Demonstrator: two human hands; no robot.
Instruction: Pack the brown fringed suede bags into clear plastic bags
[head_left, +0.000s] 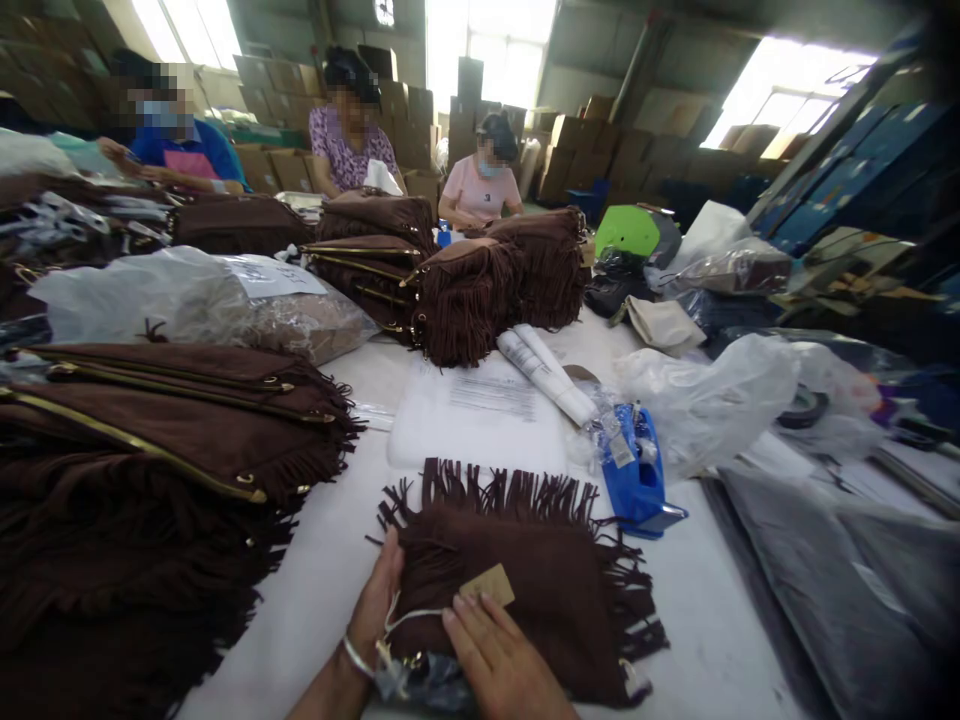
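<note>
Lower centre: left hand [377, 603] lies open, bracing the fringed bag [540, 590] flat. Right hand [499, 655], fingers extended, presses beside the tag [487, 584], steadying it.

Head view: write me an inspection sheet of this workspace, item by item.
Surface: white table, crowded.
Job's things: brown fringed bag lying flat; cardboard tag and white string on it.
Clutter: stacks of fringed bags at left, more behind; clear plastic bags; blue tape dispenser; paper rolls.
Grippers: left hand rests on the bag's edge; right hand flat by the tag, fingers open.
Cables: nothing seen.
Surroundings: three people at work, cardboard boxes, bright windows.
</note>
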